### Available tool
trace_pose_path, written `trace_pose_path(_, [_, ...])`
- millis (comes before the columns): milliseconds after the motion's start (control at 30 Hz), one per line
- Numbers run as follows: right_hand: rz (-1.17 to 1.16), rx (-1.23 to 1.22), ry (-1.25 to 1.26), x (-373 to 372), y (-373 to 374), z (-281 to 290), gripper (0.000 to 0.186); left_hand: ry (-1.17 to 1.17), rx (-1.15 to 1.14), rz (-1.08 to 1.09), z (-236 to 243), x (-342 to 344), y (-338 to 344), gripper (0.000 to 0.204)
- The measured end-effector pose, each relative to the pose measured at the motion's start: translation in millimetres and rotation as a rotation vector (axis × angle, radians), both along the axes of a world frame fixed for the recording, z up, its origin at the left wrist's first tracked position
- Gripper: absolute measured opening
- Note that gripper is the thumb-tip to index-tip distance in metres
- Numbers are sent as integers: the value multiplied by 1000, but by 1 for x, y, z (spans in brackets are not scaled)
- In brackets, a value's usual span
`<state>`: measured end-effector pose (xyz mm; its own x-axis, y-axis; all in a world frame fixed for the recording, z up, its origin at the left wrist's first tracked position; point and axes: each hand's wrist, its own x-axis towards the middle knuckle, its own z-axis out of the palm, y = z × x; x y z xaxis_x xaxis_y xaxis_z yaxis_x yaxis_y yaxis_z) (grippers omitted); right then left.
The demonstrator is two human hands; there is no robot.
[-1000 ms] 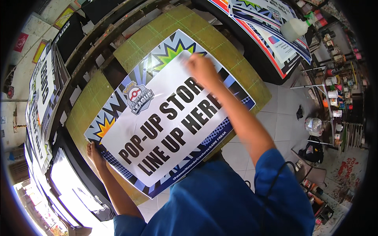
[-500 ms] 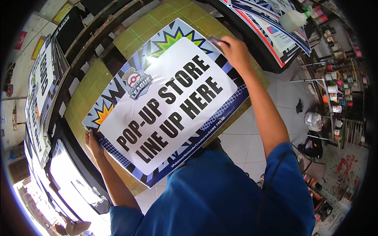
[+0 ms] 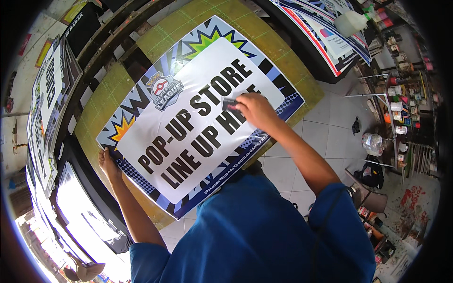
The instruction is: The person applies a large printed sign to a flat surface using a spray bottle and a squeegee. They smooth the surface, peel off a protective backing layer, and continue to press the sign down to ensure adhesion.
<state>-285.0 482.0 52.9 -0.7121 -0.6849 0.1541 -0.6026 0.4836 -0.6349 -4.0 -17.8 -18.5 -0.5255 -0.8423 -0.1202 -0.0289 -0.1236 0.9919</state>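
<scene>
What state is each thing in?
White rectangular sign with blue patterned border: face up, slightly wrinkled.
Yellow-green gridded mat: partly covered.
Small flat dark tool: held at the sign's face.
Bare left hand: gripping the sign's left edge.
Bare right hand: closed on the tool.
Colourful printed sheets: stacked unevenly.
Translucent white bottle: atop sheets.

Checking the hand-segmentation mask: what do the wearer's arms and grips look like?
Left grip and right grip: human hands, no gloves visible. Forearms bare, no watch visible. Left sleeve and right sleeve: blue, short, loose. Thin dark line across the right one; cable or seam, can't tell.
</scene>
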Motion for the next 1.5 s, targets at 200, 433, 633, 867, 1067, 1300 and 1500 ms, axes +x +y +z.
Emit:
trace_pose_path(200, [-439, -33, -295, -52, 41, 21, 21, 3, 26, -41, 12, -2, 7, 7])
trace_pose_path(433, [-388, 30, 12, -20, 46, -13, 15, 11, 38, -75, 15, -3, 7, 5])
trace_pose_path(633, [-246, -59, 33, 59, 1, -12, 16, 21, 63, -78, 8, -1, 0, 5])
trace_pose_path(867, [-527, 31, -114, -6, 97, 11, 19, 25, 54, -57, 18, -8, 11, 6])
trace_pose_path(1067, [-356, -12, -80, 90, 39, -3, 16, 12, 53, -65, 15, -5, 5, 8])
trace_pose_path(1300, [-498, -123, -224, 59, 72, 12, 26, 18, 54, -26, 26, -14, 18, 9])
trace_pose_path(1500, [-462, -6, -18, 57, 95, -18, 14, 10, 62, -71, 14, -5, 5, 7])
